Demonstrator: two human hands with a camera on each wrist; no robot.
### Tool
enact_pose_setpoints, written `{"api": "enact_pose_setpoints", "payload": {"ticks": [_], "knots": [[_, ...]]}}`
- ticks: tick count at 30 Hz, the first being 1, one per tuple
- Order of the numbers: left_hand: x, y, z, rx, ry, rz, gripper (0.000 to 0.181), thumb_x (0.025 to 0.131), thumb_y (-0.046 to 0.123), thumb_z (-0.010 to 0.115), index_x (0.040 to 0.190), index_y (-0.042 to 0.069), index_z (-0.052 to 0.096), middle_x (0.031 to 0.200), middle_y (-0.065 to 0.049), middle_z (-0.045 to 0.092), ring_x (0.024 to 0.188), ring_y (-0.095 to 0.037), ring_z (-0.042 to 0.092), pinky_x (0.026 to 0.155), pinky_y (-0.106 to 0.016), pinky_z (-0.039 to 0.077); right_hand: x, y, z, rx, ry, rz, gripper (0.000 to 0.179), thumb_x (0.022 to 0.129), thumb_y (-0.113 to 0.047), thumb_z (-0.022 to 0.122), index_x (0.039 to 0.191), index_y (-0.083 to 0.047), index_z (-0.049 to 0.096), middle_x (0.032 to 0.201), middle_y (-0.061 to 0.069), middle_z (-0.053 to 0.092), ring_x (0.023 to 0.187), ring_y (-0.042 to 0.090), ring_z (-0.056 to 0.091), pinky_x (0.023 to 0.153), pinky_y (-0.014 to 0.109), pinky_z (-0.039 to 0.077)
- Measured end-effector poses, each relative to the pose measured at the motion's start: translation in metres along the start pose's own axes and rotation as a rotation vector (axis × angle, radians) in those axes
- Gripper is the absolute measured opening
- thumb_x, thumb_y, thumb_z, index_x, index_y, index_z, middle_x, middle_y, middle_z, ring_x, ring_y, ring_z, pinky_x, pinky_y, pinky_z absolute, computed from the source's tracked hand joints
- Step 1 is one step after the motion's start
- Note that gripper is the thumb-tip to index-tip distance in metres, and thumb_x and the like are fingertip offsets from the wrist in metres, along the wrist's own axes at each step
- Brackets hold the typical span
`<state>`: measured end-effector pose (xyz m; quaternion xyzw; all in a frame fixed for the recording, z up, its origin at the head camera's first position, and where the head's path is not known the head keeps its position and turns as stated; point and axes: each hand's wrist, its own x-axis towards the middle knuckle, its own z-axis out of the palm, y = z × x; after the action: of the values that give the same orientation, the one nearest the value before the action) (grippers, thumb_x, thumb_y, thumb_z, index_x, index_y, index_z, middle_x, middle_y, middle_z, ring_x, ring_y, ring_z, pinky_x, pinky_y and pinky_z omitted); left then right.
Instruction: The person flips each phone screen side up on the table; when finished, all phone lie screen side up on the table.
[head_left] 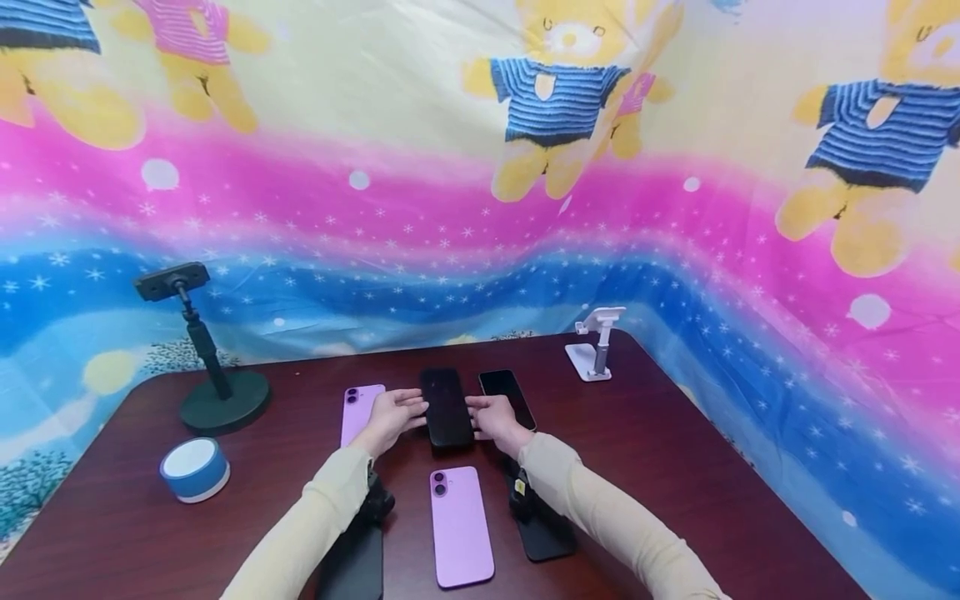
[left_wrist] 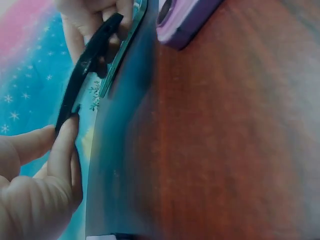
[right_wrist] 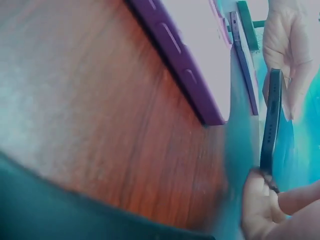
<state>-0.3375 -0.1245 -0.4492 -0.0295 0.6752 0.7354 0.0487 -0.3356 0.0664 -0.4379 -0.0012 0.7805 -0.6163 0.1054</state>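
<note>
A black phone (head_left: 447, 408) is held by its two long sides between my hands; both wrist views show it edge-on, raised off the table. My left hand (head_left: 393, 417) pinches one side, with thumb and fingers on either face in the left wrist view. The opposite side is pinched by my right hand (head_left: 497, 419), its thumb and fingers (right_wrist: 257, 200) at the edge. Just left of the left hand lies a purple phone (head_left: 362, 408), partly covered. Behind the right hand is a dark-screened phone (head_left: 506, 390). Nearer me, a second purple phone (head_left: 461, 525) lies back up.
Dark phones lie under my forearms, one at right (head_left: 547, 533) and one at left (head_left: 352, 567). A dark green stand (head_left: 225, 404) and a blue-and-white round container (head_left: 195, 471) stand on the left. At the back right is a white folding stand (head_left: 596, 358). A printed curtain (head_left: 420, 250) borders the table.
</note>
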Motion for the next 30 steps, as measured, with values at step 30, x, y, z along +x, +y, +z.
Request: {"api": "enact_pose_setpoints", "payload": {"ticks": [30], "knots": [[-0.003, -0.002, -0.002, 0.078, 0.044, -0.042, 0.045, 0.092, -0.012, 0.048, 0.134, -0.023, 0.036, 0.134, -0.043, 0.041, 0.125, -0.047, 0.046, 0.089, -0.039, 0.053, 0.006, 0.003, 0.018, -0.023, 0.002, -0.018, 0.043, 0.087, 0.01, 0.04, 0.129, 0.011, 0.052, 0.122, 0.027, 0.059, 0.104, 0.027, 0.061, 0.076, 0.035, 0.055]]}}
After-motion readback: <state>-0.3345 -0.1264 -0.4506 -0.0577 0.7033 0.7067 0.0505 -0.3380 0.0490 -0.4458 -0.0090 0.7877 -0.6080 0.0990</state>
